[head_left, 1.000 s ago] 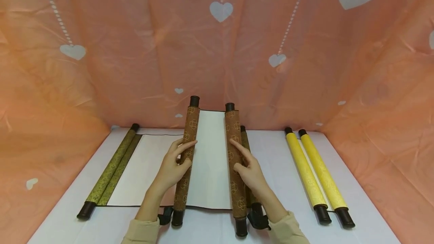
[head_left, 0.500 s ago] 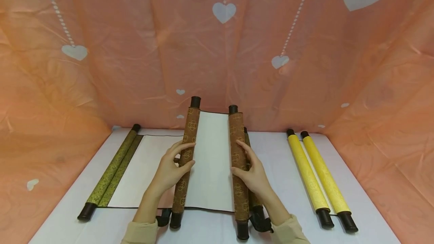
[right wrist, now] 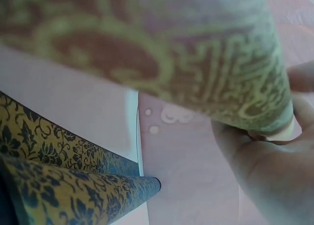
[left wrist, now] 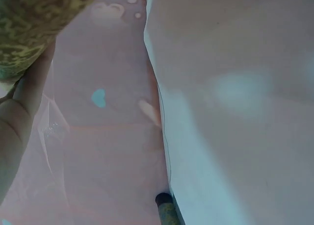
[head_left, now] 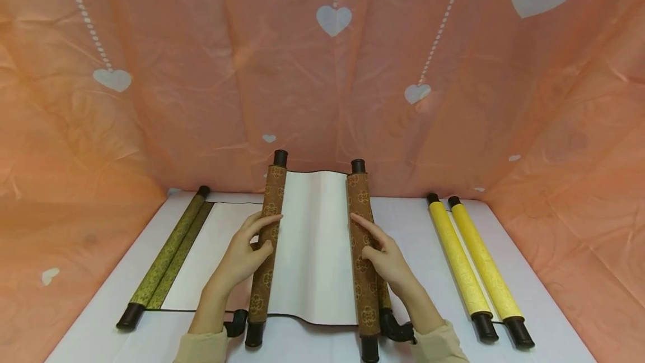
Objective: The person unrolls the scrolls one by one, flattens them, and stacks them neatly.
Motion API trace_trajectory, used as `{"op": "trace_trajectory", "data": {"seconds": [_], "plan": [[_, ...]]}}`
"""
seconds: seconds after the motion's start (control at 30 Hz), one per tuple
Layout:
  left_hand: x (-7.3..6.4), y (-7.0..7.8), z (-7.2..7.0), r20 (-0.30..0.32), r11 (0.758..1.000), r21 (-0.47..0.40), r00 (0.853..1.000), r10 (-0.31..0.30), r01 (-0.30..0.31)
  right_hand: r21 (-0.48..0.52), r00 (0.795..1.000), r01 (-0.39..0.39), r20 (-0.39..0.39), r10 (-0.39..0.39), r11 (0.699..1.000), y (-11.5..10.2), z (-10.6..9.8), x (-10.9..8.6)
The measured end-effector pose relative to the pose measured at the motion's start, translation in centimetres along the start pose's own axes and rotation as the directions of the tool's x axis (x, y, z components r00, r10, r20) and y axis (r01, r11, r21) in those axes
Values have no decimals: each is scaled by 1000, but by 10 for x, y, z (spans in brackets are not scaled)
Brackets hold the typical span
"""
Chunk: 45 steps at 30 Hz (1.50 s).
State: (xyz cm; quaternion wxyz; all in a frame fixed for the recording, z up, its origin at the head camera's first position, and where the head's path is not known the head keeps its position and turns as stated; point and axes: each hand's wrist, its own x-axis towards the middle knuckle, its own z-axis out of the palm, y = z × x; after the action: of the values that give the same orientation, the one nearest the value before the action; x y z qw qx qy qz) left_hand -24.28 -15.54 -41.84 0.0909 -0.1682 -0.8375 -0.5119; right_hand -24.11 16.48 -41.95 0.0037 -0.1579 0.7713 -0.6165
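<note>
White table (head_left: 413, 234) against a pink heart-print backdrop (head_left: 282, 83): green scroll (head_left: 163, 256) spread toward the left, its far-side roller mostly hidden behind the raised brown scroll, and yellow scroll (head_left: 457, 262) well apart at right, its two rollers nearly together. Brown scroll (head_left: 312, 251) is held up over the green one, partly unrolled — gold floral rollers, black end knobs, blank white sheet rippling between, thin dark edging. Left hand (head_left: 242, 256) and right hand (head_left: 390, 262) each grip one roller, thumb and index finger across the front, other fingers largely hidden.
</note>
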Motion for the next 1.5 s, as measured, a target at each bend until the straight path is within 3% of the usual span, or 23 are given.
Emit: {"op": "trace_trajectory", "data": {"seconds": [0.43,0.7,1.03,1.33,1.5], "plan": [[1,-4,-3,-57,997,62,997,47,-43,6,998,44,-47,-43,999,5,-4,-1],[0,-3,-6,-42,995,54,995,86,-84,25,996,72,-51,-71,997,3,-11,-2],[-3,-4,-9,-28,1000,9,999,29,-29,57,999,30,-12,-29,998,-1,-16,-3],[-1,-3,-11,-62,998,57,998,31,-28,82,999,19,-43,-16,996,0,-17,-1],[0,-2,-14,-92,994,85,993,73,-65,64,997,32,-79,-27,997,-1,-22,-1]]}}
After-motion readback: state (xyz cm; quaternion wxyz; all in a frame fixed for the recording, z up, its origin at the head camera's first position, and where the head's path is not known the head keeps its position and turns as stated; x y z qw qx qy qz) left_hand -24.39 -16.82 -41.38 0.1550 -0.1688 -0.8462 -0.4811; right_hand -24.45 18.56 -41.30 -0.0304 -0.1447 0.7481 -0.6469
